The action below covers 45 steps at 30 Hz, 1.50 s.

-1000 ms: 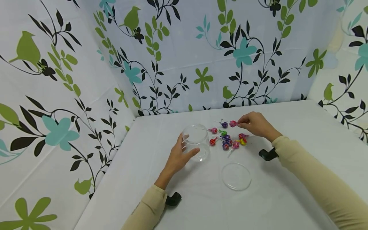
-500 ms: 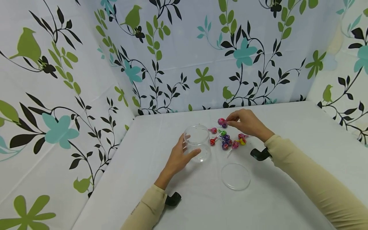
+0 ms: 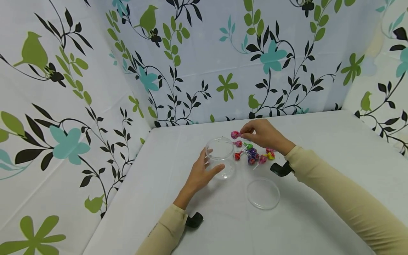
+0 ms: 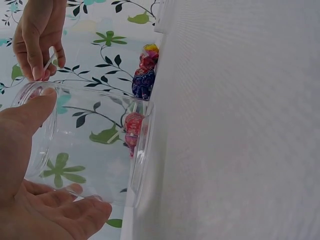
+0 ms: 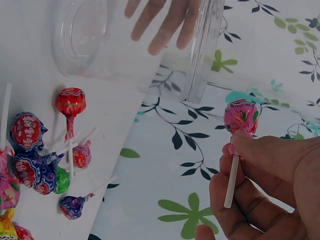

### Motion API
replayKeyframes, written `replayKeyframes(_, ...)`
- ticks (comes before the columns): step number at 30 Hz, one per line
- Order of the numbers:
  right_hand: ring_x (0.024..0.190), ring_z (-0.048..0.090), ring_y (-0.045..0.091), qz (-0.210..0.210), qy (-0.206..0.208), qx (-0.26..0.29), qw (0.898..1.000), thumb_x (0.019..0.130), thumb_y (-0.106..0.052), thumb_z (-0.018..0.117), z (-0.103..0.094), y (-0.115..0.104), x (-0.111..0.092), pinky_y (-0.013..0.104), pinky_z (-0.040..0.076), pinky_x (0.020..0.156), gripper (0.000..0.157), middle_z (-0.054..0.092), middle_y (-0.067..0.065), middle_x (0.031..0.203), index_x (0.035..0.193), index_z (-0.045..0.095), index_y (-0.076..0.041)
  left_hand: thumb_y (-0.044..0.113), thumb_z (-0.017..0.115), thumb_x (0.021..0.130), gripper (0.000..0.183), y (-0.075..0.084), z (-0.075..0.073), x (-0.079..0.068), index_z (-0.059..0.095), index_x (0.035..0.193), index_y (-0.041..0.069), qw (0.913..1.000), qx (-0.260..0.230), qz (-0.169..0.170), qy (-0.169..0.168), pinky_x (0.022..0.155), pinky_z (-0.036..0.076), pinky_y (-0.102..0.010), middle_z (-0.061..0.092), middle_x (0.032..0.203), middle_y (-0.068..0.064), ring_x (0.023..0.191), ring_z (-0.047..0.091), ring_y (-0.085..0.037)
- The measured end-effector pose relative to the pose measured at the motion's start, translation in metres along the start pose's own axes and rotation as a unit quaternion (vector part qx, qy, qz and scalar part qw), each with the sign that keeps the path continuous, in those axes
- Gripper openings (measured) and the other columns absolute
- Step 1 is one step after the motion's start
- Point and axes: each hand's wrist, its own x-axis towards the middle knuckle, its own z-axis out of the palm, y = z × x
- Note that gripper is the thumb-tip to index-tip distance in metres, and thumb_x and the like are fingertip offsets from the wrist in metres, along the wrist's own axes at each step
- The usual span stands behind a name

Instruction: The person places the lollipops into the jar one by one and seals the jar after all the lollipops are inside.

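A person's right-hand grip (image 3: 262, 134) pinches a pink lollipop (image 3: 235, 134) above the tabletop (image 3: 306, 226), near a clear jar (image 3: 224, 151) held between thumb and fingers by the left-hand grip (image 3: 199, 175), where a slack pinch or bumped rim could drop the candy.

Jar (image 3: 224, 158) uncovered at top: entry from above passable. My left hand (image 3: 200, 175) blocks its left side. Lollipop pile (image 3: 252, 156) on counter (image 3: 153, 191) obstructs low path from right; I have room above pile. Clear round lid (image 3: 263, 193) lies nearer me.
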Motion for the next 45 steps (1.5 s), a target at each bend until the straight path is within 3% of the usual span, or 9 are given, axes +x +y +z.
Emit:
replayKeyframes(7, 0.088, 0.064, 0.024, -0.022, -0.004, 0.005, 1.0, 0.097, -0.005, 0.074, 0.009, -0.01, 0.004, 0.036, 0.059, 0.075, 0.013, 0.075, 0.007, 0.097, 0.107, 0.079, 0.0, 0.049, 0.079, 0.092, 0.099, 0.0, 0.0, 0.0, 0.024, 0.165, 0.01, 1.0, -0.003, 0.006, -0.006, 0.115, 0.04, -0.049, 0.042, 0.16, -0.013, 0.143, 0.043, -0.04)
replayKeyframes(18, 0.084, 0.066, 0.021, -0.02, -0.039, 0.017, 0.999, 0.098, -0.007, 0.073, 0.028, -0.025, 0.012, 0.035, 0.061, 0.076, 0.013, 0.075, 0.004, 0.097, 0.108, 0.078, -0.001, 0.05, 0.078, 0.092, 0.098, -0.001, 0.0, -0.001, 0.025, 0.164, 0.011, 0.9999, -0.009, 0.009, -0.009, 0.114, 0.041, -0.047, 0.042, 0.159, -0.014, 0.143, 0.044, -0.038)
replayKeyframes(32, 0.093, 0.069, 0.024, -0.052, -0.049, -0.031, 0.997, 0.096, -0.008, 0.077, 0.044, -0.036, 0.018, 0.04, 0.06, 0.083, 0.009, 0.076, 0.006, 0.101, 0.103, 0.08, -0.003, 0.053, 0.078, 0.091, 0.101, -0.003, 0.0, -0.001, 0.022, 0.166, 0.014, 0.9999, -0.003, -0.005, -0.01, 0.114, 0.041, -0.045, 0.042, 0.161, -0.006, 0.145, 0.043, -0.034)
replayKeyframes(40, 0.094, 0.069, 0.022, -0.046, -0.069, -0.053, 0.995, 0.096, -0.011, 0.078, 0.053, -0.041, 0.021, 0.058, 0.046, 0.096, 0.01, 0.075, 0.002, 0.097, 0.104, 0.08, -0.006, 0.049, 0.079, 0.092, 0.101, 0.0, -0.001, -0.001, 0.021, 0.166, 0.013, 0.9998, -0.012, 0.003, -0.017, 0.115, 0.04, -0.046, 0.038, 0.163, -0.004, 0.146, 0.041, -0.033)
replayKeyframes(45, 0.096, 0.068, 0.02, -0.043, -0.076, -0.057, 0.995, 0.095, -0.011, 0.078, 0.057, -0.042, 0.021, 0.059, 0.041, 0.096, 0.009, 0.075, -0.001, 0.096, 0.103, 0.081, -0.007, 0.05, 0.078, 0.092, 0.102, 0.0, -0.001, -0.001, 0.02, 0.166, 0.011, 0.9997, -0.01, 0.004, -0.021, 0.114, 0.04, -0.046, 0.038, 0.163, -0.004, 0.146, 0.042, -0.034)
